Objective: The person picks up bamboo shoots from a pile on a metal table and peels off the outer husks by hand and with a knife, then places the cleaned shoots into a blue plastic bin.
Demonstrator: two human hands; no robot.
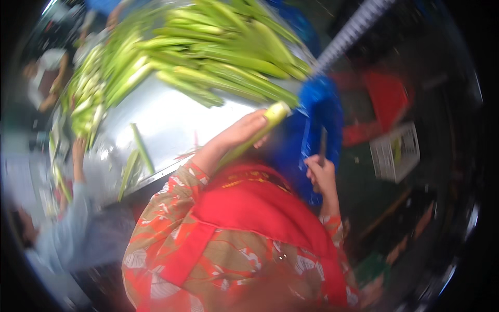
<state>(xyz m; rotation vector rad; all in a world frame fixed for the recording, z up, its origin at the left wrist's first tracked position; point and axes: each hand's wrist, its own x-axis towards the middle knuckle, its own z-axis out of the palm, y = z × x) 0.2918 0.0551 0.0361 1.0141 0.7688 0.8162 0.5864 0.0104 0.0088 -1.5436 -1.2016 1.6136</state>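
My left hand [241,130] is closed around a thick green stalk [274,115]. The stalk's pale, blunt end points up and to the right, beyond my fingers, and its other end runs back under my wrist. Off to the right, my right hand [321,174] grips a narrow, dark knife [323,143], its blade pointing away from me; blur hides its edge. The knife is apart from the stalk. Ahead of my hands, a large heap of similar green stalks [223,57] covers the far part of a shiny metal table [171,114].
Loose green pieces [141,148] lie near the table's front edge. A blue plastic bag [322,104] hangs at the table's right side. Farther right are a red container [384,99] and a white crate [396,153]. At left, a co-worker's hand [79,151] reaches toward more stalks.
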